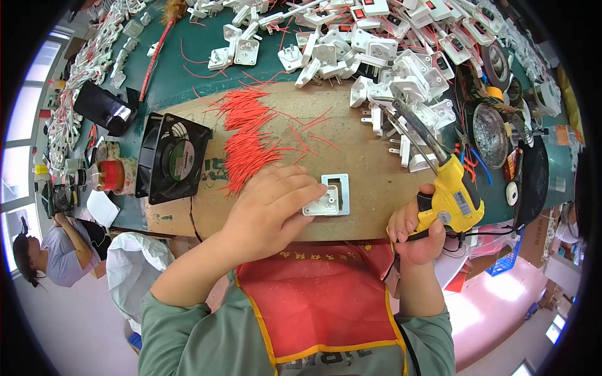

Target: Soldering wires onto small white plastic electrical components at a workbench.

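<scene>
Left hand (266,210) lies flat, fingers pressing down on white plug housing (327,195) on the cardboard sheet (364,169), part just under its fingertips. Right hand (415,233) is fisted around yellow soldering gun (448,197), held right of the housing, apart from it

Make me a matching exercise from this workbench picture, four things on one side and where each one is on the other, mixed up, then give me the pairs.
Things:
1. yellow soldering gun
2. white plug part
3. black fan
4. pile of red wires

Places:
A. lying on the brown board above the left hand
B. gripped in the right hand
C. standing at the left edge of the board
D. under the fingertips of the left hand

Pairs: 1-B, 2-D, 3-C, 4-A
</scene>
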`<action>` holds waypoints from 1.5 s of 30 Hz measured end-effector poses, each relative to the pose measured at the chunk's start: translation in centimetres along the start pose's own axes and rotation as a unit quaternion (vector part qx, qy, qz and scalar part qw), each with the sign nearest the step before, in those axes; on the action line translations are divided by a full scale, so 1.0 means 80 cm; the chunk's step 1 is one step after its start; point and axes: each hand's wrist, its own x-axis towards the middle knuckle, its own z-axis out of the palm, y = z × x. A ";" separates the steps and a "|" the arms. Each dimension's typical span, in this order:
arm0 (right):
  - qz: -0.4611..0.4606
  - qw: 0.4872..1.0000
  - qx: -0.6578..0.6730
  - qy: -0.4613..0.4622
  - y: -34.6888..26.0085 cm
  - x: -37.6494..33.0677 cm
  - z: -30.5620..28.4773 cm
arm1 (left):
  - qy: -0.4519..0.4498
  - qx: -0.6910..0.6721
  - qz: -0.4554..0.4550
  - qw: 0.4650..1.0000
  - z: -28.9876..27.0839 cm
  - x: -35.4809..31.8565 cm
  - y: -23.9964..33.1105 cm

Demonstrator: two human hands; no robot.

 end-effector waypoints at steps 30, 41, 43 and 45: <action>-0.022 0.999 -0.011 -0.032 0.010 -0.004 -0.010 | 0.016 0.129 0.045 0.991 -0.114 0.021 0.027; -0.012 0.999 -0.018 -0.033 0.007 0.005 -0.007 | 0.046 0.298 -0.089 0.949 -0.191 0.209 -0.118; -0.012 1.000 -0.011 -0.026 0.007 0.005 -0.006 | 0.061 0.279 -0.105 0.953 -0.181 0.240 -0.139; -0.017 1.000 -0.011 -0.021 0.009 0.005 -0.007 | 0.056 0.318 -0.118 0.939 -0.166 0.269 -0.152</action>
